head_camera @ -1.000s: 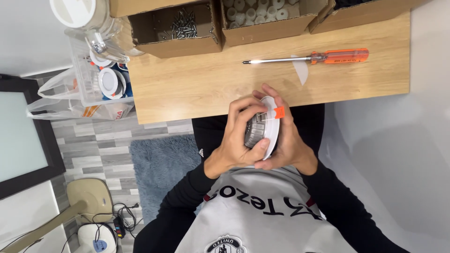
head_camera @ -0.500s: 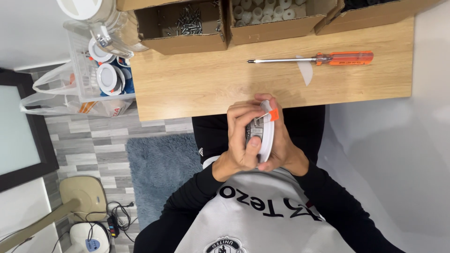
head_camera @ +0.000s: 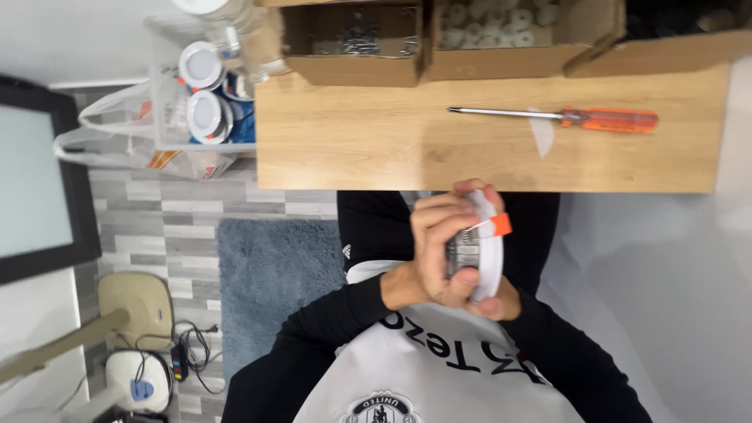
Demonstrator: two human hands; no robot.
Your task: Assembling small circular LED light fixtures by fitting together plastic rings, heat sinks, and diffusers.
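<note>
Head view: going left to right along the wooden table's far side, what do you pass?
Plastic bin holding round white fixtures → cardboard box of small metal parts → cardboard box of white round pieces → orange-handled screwdriver, its tip pointing left.

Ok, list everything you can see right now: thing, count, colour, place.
Round light fitting: one, white rim, grey metal body, orange tab, held in both hands below the table edge.
Screwdriver: one, orange handle, on the table.
Table: one, light wood.
Cardboard boxes: three, brown, along the table's far edge.
Plastic bin: one, clear, beside the table, holding white round fittings.
Rug: one, blue-grey, on the floor.
Left hand: grips the fitting.
Right hand: mostly hidden behind the fitting.
</note>
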